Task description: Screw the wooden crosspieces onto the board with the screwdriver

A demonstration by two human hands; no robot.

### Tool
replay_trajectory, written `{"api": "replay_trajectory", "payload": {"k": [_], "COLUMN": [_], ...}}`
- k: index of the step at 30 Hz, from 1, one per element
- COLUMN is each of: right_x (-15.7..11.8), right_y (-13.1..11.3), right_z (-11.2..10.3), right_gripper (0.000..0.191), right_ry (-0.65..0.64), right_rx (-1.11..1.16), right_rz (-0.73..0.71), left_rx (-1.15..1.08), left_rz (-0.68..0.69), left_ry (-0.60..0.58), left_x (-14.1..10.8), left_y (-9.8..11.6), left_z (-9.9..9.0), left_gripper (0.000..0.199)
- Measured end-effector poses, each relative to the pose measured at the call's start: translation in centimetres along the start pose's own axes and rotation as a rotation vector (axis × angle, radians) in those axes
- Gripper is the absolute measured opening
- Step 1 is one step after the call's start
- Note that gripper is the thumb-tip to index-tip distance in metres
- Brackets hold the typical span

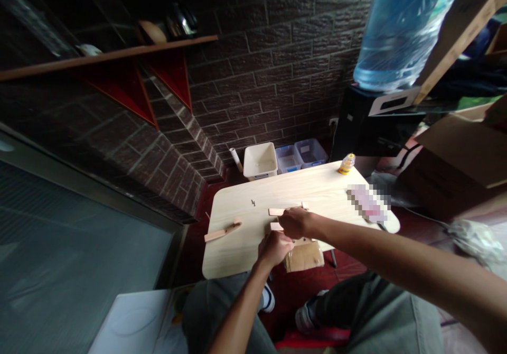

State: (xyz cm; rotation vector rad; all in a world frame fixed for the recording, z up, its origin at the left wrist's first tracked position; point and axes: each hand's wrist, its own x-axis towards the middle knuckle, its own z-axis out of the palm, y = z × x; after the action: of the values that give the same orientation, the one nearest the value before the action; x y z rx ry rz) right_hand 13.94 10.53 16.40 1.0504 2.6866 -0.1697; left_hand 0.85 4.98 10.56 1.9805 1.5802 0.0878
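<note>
Both hands are close together at the near edge of a pale wooden table. My left hand is closed around something I cannot make out, beside a small wooden piece. Just above and to the right, my right hand is closed next to a flat wooden piece; what its fingers grip is hidden. Below the hands, a brown cardboard piece reaches past the table edge. A separate wooden part lies at the left, and a few small dark screws lie farther back.
A bottle with a yellow base stands at the table's back right, near a blurred-out flat object. Behind the table are a white bin and blue-grey bins. A water dispenser and cardboard box stand right.
</note>
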Motion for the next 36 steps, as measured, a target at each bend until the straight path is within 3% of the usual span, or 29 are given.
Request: {"api": "replay_trajectory", "payload": {"k": [7, 17, 25, 32, 36], "right_x": [-0.7, -2.2, -2.7, -1.8, -2.2], "right_y": [0.0, -0.2, -0.5, -0.8, -1.0], "right_z": [0.3, -0.8, -1.9, -1.9, -1.6], "right_gripper": [0.039, 0.035, 0.03, 0.032, 0.029], "right_ry": [0.007, 0.007, -0.062, -0.09, -0.03], "right_rx": [0.009, 0.009, 0.062, 0.045, -0.015], "right_rz": [-0.001, -0.079, -0.069, -0.01, -0.055], "left_rx": [-0.063, 0.014, 0.128, 0.105, 0.11], "left_rz": [0.063, -0.071, -0.019, -0.086, -0.092], "left_ry": [0.084, 0.023, 0.018, -0.008, 0.013], "left_x": [-0.1, 0.4, 0.4, 0.0, -0.1], "left_y": [-0.5, -0.1, 0.2, 0.6, 1.1], "left_z": [0.4, 0.5, 0.8, 0.2, -0.1], "left_gripper": [0.014, 0.023, 0.024, 0.024, 0.025]}}
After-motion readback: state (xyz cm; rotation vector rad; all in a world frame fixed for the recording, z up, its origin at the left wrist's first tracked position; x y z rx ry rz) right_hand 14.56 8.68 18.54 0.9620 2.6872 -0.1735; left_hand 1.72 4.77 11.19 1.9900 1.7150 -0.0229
